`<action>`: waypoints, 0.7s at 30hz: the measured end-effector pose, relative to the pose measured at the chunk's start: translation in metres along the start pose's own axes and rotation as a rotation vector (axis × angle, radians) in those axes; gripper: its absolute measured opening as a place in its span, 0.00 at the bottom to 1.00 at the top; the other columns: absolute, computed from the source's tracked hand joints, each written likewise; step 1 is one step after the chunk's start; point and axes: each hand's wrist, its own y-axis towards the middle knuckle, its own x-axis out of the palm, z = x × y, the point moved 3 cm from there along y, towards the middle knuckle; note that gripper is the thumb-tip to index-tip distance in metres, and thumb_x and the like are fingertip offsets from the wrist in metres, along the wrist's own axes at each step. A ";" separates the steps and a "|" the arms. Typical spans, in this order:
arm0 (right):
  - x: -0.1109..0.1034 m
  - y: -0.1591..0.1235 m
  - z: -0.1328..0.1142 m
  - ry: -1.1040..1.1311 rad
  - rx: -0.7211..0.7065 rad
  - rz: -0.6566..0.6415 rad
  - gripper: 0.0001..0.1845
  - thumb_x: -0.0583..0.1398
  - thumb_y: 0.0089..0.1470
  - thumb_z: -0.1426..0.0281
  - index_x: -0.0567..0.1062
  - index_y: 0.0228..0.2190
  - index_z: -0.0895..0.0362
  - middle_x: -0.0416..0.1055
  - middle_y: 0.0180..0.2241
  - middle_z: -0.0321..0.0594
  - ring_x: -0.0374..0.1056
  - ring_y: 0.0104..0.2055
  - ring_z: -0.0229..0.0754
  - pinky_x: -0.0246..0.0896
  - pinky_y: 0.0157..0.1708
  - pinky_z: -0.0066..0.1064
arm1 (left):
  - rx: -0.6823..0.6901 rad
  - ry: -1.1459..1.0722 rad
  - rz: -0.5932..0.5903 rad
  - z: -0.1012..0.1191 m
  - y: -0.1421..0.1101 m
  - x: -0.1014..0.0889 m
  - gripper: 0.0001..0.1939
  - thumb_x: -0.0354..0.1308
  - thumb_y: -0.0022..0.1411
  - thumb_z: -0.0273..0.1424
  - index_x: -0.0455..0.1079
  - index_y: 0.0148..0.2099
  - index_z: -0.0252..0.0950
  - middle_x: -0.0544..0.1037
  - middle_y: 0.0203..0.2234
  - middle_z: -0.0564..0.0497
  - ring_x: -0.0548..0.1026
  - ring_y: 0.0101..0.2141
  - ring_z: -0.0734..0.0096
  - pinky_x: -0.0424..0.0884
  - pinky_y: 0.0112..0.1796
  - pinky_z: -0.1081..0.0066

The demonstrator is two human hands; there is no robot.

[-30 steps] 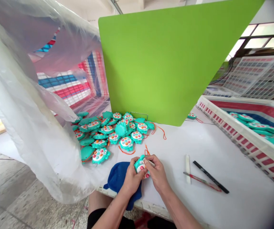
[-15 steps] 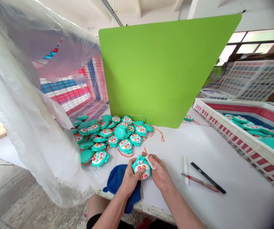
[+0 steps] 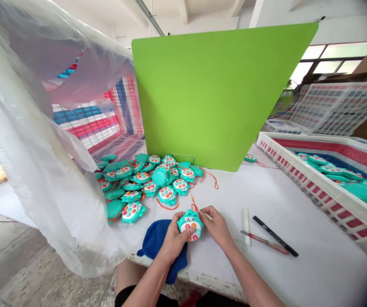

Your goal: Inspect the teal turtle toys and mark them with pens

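My left hand grips a teal crab-like toy with a white face plate and coloured round buttons, the thumb lying over its front. At the toy's right edge, my right hand pinches a small white pad, mostly hidden by the fingers. An orange cord loop rises from the toy's top. Beneath my left wrist lies a blue cloth at the table edge. Beyond my hands is a heap of the same toys, some face up, some face down.
On the right lie a white strip, a red-and-clear thin tool and a black pen. A white crate holds more toys. A green board stands behind the heap; plastic sheeting hangs at left.
The white pad has turned from lying broad against the toy's upper right to edge-on near the cord. My right fingers have shifted slightly. The left hand keeps its hold.
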 end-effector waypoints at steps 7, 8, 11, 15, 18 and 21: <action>-0.027 -0.003 0.010 -0.348 -0.085 0.137 0.15 0.59 0.48 0.63 0.75 0.39 0.54 0.72 0.47 0.46 0.62 0.51 0.55 0.50 0.53 0.50 | 0.008 0.015 0.008 0.004 -0.003 0.001 0.25 0.67 0.50 0.36 0.62 0.47 0.36 0.76 0.35 0.51 0.73 0.33 0.70 0.69 0.37 0.72; -0.035 -0.004 0.008 -0.409 -0.122 0.149 0.15 0.58 0.50 0.63 0.75 0.40 0.54 0.71 0.47 0.46 0.63 0.51 0.54 0.51 0.52 0.48 | 0.005 0.016 0.020 0.005 -0.003 0.002 0.26 0.67 0.49 0.36 0.63 0.47 0.36 0.76 0.34 0.51 0.73 0.33 0.71 0.69 0.37 0.72; -0.071 -0.009 0.005 -0.555 -0.187 0.177 0.14 0.54 0.55 0.63 0.74 0.40 0.54 0.73 0.42 0.45 0.65 0.46 0.50 0.57 0.48 0.41 | -0.011 0.008 0.082 0.008 -0.005 0.004 0.28 0.70 0.45 0.36 0.64 0.46 0.35 0.76 0.33 0.52 0.73 0.31 0.71 0.69 0.35 0.73; -0.140 -0.022 0.016 -0.659 -0.101 0.264 0.15 0.52 0.55 0.64 0.75 0.35 0.56 0.73 0.36 0.47 0.65 0.40 0.51 0.57 0.45 0.43 | -0.046 -0.022 0.155 0.012 -0.005 0.004 0.32 0.71 0.41 0.35 0.65 0.48 0.34 0.78 0.33 0.50 0.75 0.31 0.70 0.70 0.36 0.71; -0.178 -0.038 0.031 -0.718 -0.030 0.254 0.15 0.52 0.53 0.65 0.77 0.32 0.56 0.73 0.33 0.47 0.65 0.38 0.52 0.59 0.41 0.42 | -0.058 -0.031 0.161 0.017 -0.004 0.005 0.35 0.72 0.40 0.36 0.67 0.50 0.32 0.79 0.34 0.48 0.75 0.32 0.69 0.71 0.37 0.70; -0.187 -0.052 0.045 -0.773 0.027 0.088 0.15 0.52 0.53 0.65 0.78 0.33 0.55 0.74 0.34 0.45 0.66 0.38 0.51 0.60 0.40 0.40 | -0.027 -0.019 0.125 0.027 -0.005 0.011 0.33 0.71 0.40 0.37 0.69 0.49 0.32 0.79 0.33 0.48 0.75 0.32 0.68 0.71 0.36 0.71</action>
